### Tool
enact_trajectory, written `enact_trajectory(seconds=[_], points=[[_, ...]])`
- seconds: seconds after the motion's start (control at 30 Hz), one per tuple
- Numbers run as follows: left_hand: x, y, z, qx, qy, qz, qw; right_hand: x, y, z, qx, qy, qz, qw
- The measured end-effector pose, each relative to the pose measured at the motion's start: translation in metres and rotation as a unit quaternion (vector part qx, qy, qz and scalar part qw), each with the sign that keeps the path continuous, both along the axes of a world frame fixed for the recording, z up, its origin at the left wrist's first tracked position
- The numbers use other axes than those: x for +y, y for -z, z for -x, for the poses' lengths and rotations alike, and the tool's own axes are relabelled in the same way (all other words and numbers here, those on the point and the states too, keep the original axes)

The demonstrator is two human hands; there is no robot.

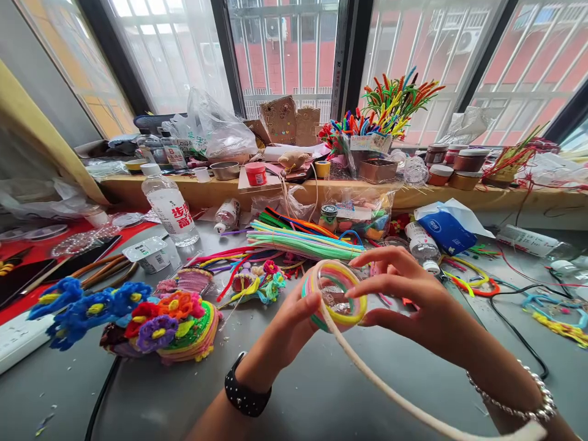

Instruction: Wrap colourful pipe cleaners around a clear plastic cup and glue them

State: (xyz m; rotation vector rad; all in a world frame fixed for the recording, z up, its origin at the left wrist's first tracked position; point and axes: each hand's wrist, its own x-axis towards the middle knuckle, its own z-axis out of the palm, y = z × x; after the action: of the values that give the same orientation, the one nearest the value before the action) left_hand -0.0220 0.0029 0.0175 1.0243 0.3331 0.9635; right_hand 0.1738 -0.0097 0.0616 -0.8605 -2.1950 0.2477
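A coil of pastel pipe cleaners (pixel 334 293), wound round a small clear cup, is held up between both hands over the grey table (pixel 321 392). My left hand (pixel 289 327) grips its left side, thumb on the rim. My right hand (pixel 404 294) pinches its right edge with thumb and forefinger, other fingers spread. A long cream pipe cleaner (pixel 390 395) trails from the coil toward the lower right corner. I wear a black watch (pixel 245 395) on the left wrist and a bead bracelet (pixel 528 407) on the right.
A basket of pipe-cleaner flowers (pixel 174 324) and blue flowers (pixel 87 306) lie left. A bundle of loose pipe cleaners (pixel 303 242), a water bottle (pixel 169 205), a tissue pack (pixel 448 229) and black cables (pixel 519 331) surround the hands. The windowsill (pixel 229 190) holds jars, bags and upright pipe cleaners (pixel 395 104).
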Motion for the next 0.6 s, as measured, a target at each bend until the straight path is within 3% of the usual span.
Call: enact_trajectory(seconds=[0.17, 0.27, 0.4, 0.6], points=[[-0.001, -0.001, -0.001, -0.019, -0.006, 0.010, 1.000, 0.004, 0.005, -0.005, 0.040, 0.049, 0.094, 0.994], [-0.003, -0.002, -0.002, -0.026, -0.029, 0.011, 0.999, 0.008, 0.010, -0.006, 0.020, 0.038, 0.140, 0.989], [-0.003, -0.003, -0.002, -0.025, -0.071, -0.005, 0.997, 0.010, 0.013, -0.004, 0.029, 0.021, 0.168, 0.985], [-0.002, 0.000, 0.001, -0.029, -0.078, -0.013, 0.996, 0.009, 0.015, 0.003, 0.058, 0.004, 0.197, 0.979]])
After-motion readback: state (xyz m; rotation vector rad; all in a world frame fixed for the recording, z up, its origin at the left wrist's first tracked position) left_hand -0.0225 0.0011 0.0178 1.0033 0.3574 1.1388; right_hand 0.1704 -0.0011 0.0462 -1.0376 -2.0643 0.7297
